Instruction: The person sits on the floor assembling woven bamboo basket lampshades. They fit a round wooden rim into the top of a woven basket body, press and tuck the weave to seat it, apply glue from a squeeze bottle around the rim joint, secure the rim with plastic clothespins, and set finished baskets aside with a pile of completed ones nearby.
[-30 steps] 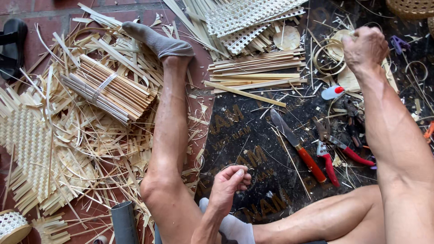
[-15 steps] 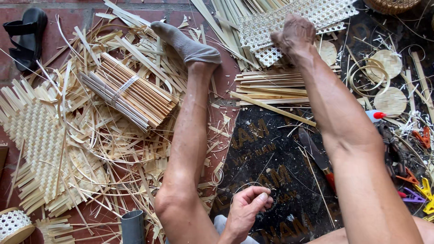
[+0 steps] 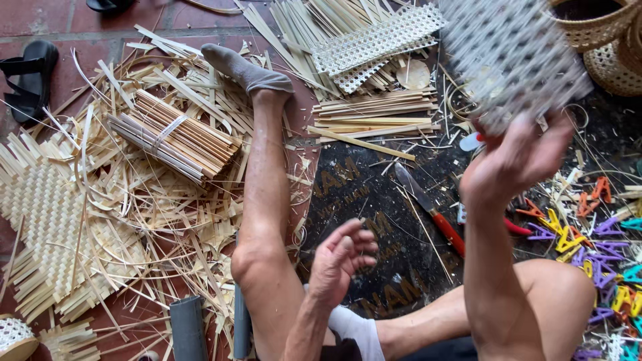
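My right hand (image 3: 511, 160) is raised at the right and grips a piece of open-weave white cane mesh (image 3: 511, 57), which is blurred by motion. My left hand (image 3: 341, 261) hovers low in the middle, fingers loosely curled and holding nothing, above a dark printed mat (image 3: 364, 200). My left leg (image 3: 264, 200) in a grey sock stretches out across the floor to the left of that hand. A red-handled knife (image 3: 431, 210) lies on the mat between my two hands.
A tied bundle of bamboo sticks (image 3: 177, 137) and a flat woven mat piece (image 3: 47, 220) lie at left among loose strips. More mesh strips (image 3: 374, 43) lie at the top. Woven baskets (image 3: 605, 40) stand top right. Coloured clips (image 3: 602, 247) lie at right; a black sandal (image 3: 30, 77) at far left.
My right hand has taken a mesh piece from the pile at the top and lifted it up toward me. My left hand has opened and risen slightly.
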{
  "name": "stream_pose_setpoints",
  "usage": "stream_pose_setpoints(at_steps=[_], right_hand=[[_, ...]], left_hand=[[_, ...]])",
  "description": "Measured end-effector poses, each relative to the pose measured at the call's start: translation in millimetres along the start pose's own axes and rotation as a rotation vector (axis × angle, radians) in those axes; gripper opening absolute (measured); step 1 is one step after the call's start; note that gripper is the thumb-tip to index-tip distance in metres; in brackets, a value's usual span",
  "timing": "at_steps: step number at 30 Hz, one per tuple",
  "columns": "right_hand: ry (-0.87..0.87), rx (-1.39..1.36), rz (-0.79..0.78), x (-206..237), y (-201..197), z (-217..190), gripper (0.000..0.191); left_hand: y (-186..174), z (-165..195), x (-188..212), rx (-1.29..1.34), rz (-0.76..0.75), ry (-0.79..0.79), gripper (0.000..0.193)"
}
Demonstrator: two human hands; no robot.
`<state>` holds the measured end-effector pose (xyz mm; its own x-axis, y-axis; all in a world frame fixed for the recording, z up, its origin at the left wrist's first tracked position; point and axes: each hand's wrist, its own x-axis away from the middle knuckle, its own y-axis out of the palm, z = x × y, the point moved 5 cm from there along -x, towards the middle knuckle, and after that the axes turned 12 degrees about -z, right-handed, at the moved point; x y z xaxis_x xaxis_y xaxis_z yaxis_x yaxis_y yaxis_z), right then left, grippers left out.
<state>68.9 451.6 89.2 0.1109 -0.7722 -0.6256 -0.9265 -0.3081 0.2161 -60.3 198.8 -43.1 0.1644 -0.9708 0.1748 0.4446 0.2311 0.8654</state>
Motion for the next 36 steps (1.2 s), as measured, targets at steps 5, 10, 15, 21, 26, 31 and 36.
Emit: stream_pose_setpoints(at_steps=[5, 10, 15, 21, 26, 31, 36], right_hand=[[0.847, -0.367, 0.025, 204, 37, -65, 0.033], [0.518, -0.084, -0.708, 224, 32, -96, 0.024], [0.203, -0.25, -0.964, 184, 62, -95, 0.044], [-0.311, -0.029, -1.461, 171, 123, -153, 0.022], [-0.173, -0.048, -1.658, 212, 135, -139, 0.022], [0.881, 0.139, -1.362, 255, 138, -55, 0.025], [1.247, -0.308, -0.972, 268, 153, -14, 0.02]], left_hand=[[20, 49, 32, 0.153, -0.159, 0.308, 0.059], [-23, 68, 100, -0.189, 0.471, 0.15, 0.048], [-26, 61, 102, 0.06, 0.23, 0.306, 0.05], [-48, 78, 115, 0.161, 0.103, 0.347, 0.045], [-110, 124, 118, 0.001, 0.173, 0.466, 0.037], [-109, 122, 125, -0.321, 0.252, 0.513, 0.035], [-50, 130, 159, -1.246, 0.039, 0.536, 0.027]])
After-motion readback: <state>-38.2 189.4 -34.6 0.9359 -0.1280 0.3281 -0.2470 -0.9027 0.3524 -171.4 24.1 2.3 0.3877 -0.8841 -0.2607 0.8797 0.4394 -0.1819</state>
